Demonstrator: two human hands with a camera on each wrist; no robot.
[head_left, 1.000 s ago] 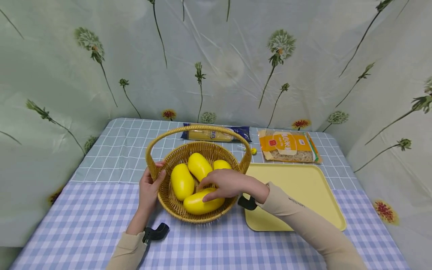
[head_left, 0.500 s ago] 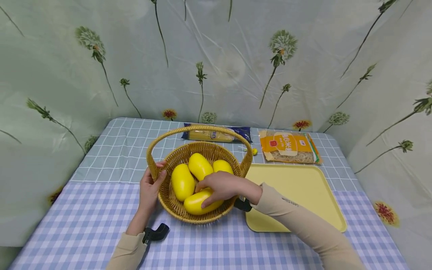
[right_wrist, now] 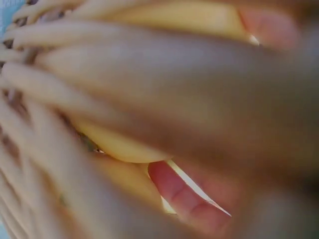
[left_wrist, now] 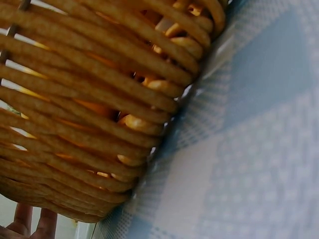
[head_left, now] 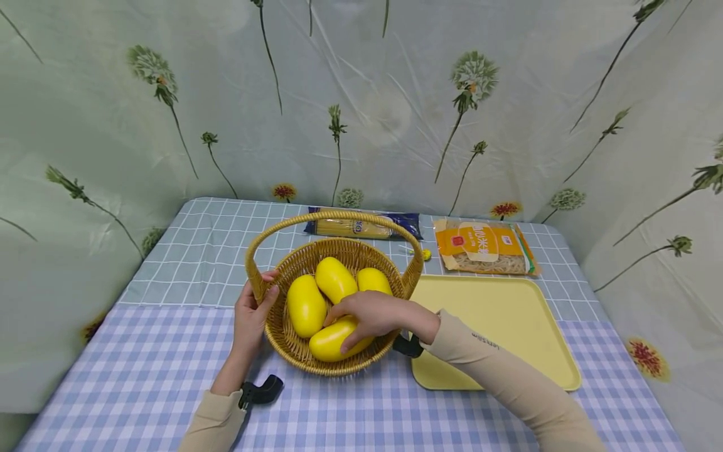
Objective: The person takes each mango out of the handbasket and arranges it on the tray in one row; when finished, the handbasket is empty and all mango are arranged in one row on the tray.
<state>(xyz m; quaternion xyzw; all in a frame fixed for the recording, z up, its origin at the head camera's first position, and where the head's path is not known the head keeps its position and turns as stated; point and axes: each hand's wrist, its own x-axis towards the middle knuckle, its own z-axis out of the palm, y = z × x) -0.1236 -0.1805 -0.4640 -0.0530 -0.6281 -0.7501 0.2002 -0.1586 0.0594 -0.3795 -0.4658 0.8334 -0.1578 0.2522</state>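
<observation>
A woven wicker basket (head_left: 353, 248) with a tall arched handle holds several yellow mangoes (head_left: 305, 306). My left hand (head_left: 251, 314) grips its left side where the handle meets the rim, thumb on the near side. In the left wrist view the basket's weave (left_wrist: 89, 99) fills the left part, and fingers (left_wrist: 44, 224) show below it. My right hand (head_left: 375, 314) reaches over the right rim and grips the front mango (head_left: 329, 344), thumb on the near side, fingers on the far side. Through the blurred weave, the right wrist view shows fingers (right_wrist: 184, 196) beside yellow mango skin (right_wrist: 124, 144).
To the right of the basket lies a yellow tray (head_left: 497, 326), partly under the right forearm. Behind are a blue-ended pasta pack (head_left: 353, 225), an orange noodle bag (head_left: 486, 245) and a small yellow flower (head_left: 426, 254). A checked cloth (head_left: 339, 414) covers the table.
My right hand has moved slightly left and its fingers have settled round the front mango. The left hand and the basket hold their place.
</observation>
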